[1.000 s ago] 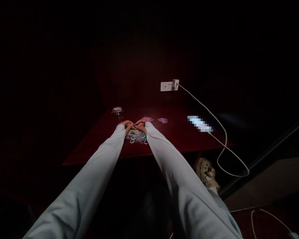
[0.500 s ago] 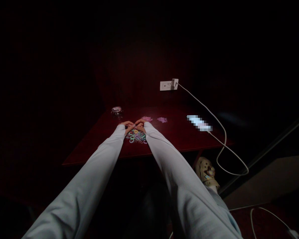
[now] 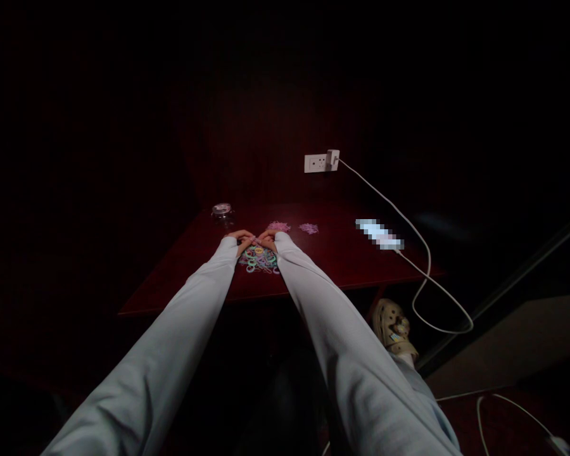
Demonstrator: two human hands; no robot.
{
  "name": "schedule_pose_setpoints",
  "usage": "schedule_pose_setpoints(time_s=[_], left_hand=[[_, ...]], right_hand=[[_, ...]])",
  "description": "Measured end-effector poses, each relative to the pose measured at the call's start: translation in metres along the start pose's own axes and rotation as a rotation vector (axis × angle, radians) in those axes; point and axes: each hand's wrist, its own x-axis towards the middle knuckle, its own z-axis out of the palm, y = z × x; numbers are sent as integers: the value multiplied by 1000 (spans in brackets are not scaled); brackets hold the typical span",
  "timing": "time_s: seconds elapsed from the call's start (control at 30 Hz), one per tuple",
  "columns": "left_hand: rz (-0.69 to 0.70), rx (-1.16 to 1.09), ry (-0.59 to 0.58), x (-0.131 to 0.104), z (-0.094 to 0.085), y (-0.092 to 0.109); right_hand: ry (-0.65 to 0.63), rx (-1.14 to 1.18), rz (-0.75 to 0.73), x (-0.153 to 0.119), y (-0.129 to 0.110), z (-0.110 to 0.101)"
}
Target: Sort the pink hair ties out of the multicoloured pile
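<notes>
My left hand [image 3: 242, 240] and my right hand [image 3: 268, 240] meet at the fingertips over a mixed pile of colourful hair ties [image 3: 260, 259] near the table's front. The fingers of both hands are closed in a pinch. Whatever they hold is too small to make out. Just beyond my right hand lies a small heap of pink bands [image 3: 279, 226]. To its right is a separate heap of purple bands [image 3: 308, 228]. Behind my left hand stands a clear jar [image 3: 223, 214] with a pinkish top.
A pixelated bright phone-like object [image 3: 379, 234] lies on the right of the dark red table [image 3: 332, 266]. A white cable [image 3: 401, 218] runs from it to a charger in the wall socket [image 3: 316, 163]. Below the table edge is a beige clog [image 3: 390, 326].
The hands have stayed almost in place over the pile, with only small shifts of the fingers. The other things look unmoved.
</notes>
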Motion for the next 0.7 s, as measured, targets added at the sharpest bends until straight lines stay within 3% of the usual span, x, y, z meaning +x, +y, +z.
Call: schedule_pose_setpoints(time_s=[0.2,0.7], left_hand=[[-11,0,8,-1,-2,7],[-3,5,19,0,-2,5]], right_hand=[[6,-33,-13,1,-1,0],[55,-76,-36,6,4,0]])
